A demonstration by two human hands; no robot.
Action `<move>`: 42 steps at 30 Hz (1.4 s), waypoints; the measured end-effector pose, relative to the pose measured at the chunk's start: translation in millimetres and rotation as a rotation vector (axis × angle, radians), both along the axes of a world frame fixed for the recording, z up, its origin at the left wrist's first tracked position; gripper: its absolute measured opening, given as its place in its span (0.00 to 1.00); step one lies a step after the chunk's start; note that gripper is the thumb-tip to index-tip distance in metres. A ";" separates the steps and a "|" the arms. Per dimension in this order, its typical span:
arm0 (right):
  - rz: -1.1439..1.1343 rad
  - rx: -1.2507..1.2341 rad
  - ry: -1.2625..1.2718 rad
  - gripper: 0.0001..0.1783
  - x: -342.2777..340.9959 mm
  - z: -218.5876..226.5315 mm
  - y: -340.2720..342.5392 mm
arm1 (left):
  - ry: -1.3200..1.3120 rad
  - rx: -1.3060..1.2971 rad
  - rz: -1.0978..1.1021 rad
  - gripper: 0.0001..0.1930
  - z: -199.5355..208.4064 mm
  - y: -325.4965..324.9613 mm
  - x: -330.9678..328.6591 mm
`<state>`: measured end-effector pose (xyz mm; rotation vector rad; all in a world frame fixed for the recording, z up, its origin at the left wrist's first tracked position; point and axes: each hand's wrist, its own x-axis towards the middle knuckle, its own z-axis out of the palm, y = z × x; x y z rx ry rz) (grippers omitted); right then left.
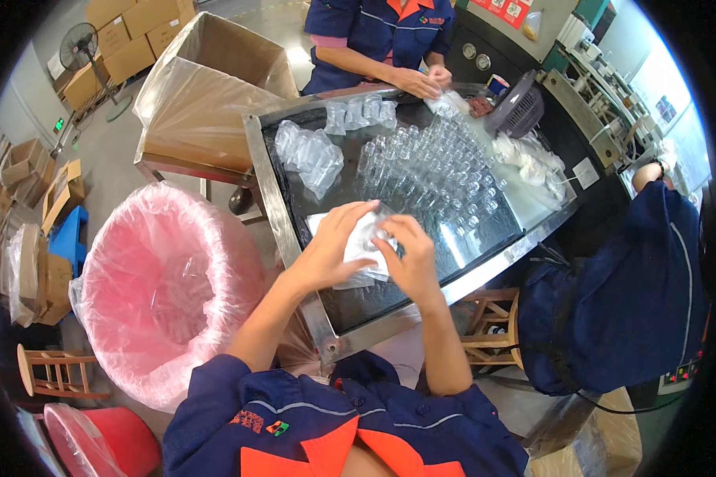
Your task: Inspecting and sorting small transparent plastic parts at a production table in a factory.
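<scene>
Around the middle of the frame, I can see a white, wrinkled sheet-like piece point(359, 237) between the worker's hands, over the table point(390, 298). The left hand point(330, 245) has its thumb wide of its fingers; the right hand's point(414, 261) thumb and forefinger come close together, though I can't tell what they grip. It looks light, soft, perhaps slippery; I'd pinch an edge gently, lest it crease or tear.

Bright light, glare on dark tabletop point(366, 308), washed-out upper right, black fisheye rim
</scene>
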<state>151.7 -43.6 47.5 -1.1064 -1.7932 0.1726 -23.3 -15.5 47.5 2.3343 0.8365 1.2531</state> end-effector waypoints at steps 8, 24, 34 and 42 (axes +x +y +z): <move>-0.267 -0.222 -0.443 0.12 4.0 -42.9 91.0 | 0.168 -0.238 0.413 0.28 -38.8 109.8 20.6; -0.401 -0.175 0.044 0.13 47.7 -16.3 47.3 | 0.118 -0.658 0.173 0.19 -50.5 50.0 44.0; 0.006 -0.046 0.579 0.16 32.2 32.4 -59.7 | -0.012 -0.656 0.193 0.14 -41.7 34.1 15.1; 0.150 0.057 0.659 0.16 24.7 48.5 -85.9 | -0.417 -0.890 0.038 0.07 -32.8 -15.5 -0.3</move>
